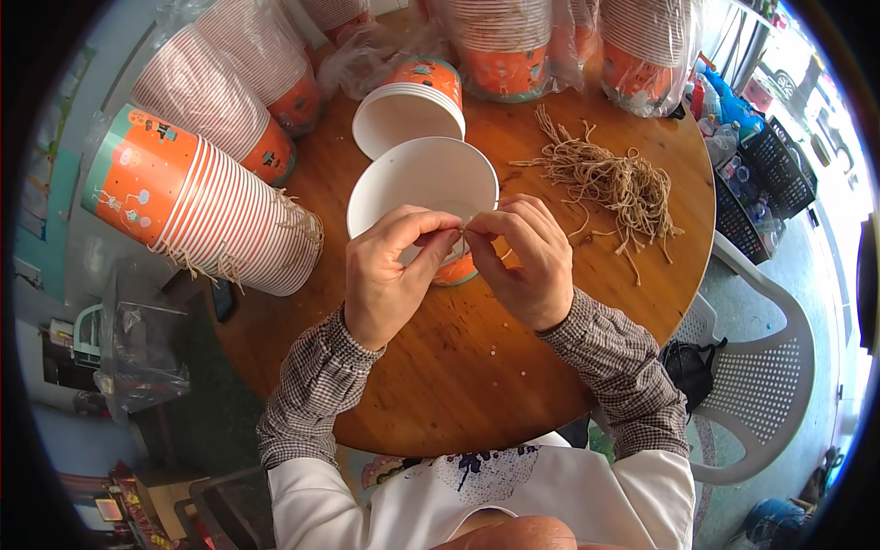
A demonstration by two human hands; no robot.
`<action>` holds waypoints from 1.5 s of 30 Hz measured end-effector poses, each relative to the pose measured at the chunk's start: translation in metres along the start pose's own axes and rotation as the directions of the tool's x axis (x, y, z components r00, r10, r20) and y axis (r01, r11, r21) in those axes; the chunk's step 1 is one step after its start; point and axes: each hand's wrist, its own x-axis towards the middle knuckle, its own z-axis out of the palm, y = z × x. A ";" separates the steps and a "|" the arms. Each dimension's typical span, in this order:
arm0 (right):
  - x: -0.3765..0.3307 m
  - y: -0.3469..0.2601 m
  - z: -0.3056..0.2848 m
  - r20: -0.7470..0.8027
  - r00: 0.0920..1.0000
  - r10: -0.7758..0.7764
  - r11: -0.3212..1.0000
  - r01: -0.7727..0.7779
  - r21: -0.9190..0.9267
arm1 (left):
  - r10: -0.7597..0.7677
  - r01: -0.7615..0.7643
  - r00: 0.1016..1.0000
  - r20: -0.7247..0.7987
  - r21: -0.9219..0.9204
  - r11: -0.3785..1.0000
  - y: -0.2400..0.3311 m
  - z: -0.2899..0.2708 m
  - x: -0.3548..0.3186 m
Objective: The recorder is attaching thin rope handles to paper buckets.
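Observation:
My left hand (pixel 396 266) and my right hand (pixel 524 257) meet fingertip to fingertip over the near side of a white-lined paper bucket (pixel 408 179). Both are closed in a pinch on a short piece of twine, which is thin and mostly hidden by the fingers. The bucket lies tilted with its mouth toward the upper left; part of its orange outside (pixel 456 272) shows below my hands. Just beyond it rests a small nested group of similar buckets (pixel 408 119). Right of my hands is a loose heap of brown twine (pixel 623 188).
A tall nested stack of orange buckets (pixel 206 202), with twine ends along its rims, leans at the left. More stacks in clear plastic (pixel 504 46) stand along the far side of the round wooden table (pixel 458 390). A grey plastic chair (pixel 756 385) and black crates (pixel 775 170) are at the right.

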 end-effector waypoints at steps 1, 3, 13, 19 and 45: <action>0.000 0.000 0.001 -0.009 1.000 -0.012 1.000 0.013 0.003 | 0.041 -0.041 0.999 -0.001 0.057 0.998 0.002 0.000 0.001; 0.001 0.000 0.001 -0.017 1.000 -0.025 1.000 0.025 0.007 | 0.083 -0.082 0.997 -0.001 0.114 0.990 0.003 0.001 0.001; 0.003 -0.007 -0.004 0.048 0.992 0.115 0.986 -0.120 0.115 | -0.222 0.298 0.949 0.222 -0.416 0.859 -0.002 -0.009 0.005; 0.001 -0.007 -0.005 0.061 0.981 0.184 0.951 -0.194 0.241 | -0.402 0.622 0.778 0.483 -0.682 0.385 -0.005 -0.013 0.009; 0.001 0.003 -0.007 0.128 0.900 0.416 0.723 -0.413 0.555 | -0.245 0.322 0.936 0.253 -0.332 0.887 -0.005 -0.004 0.005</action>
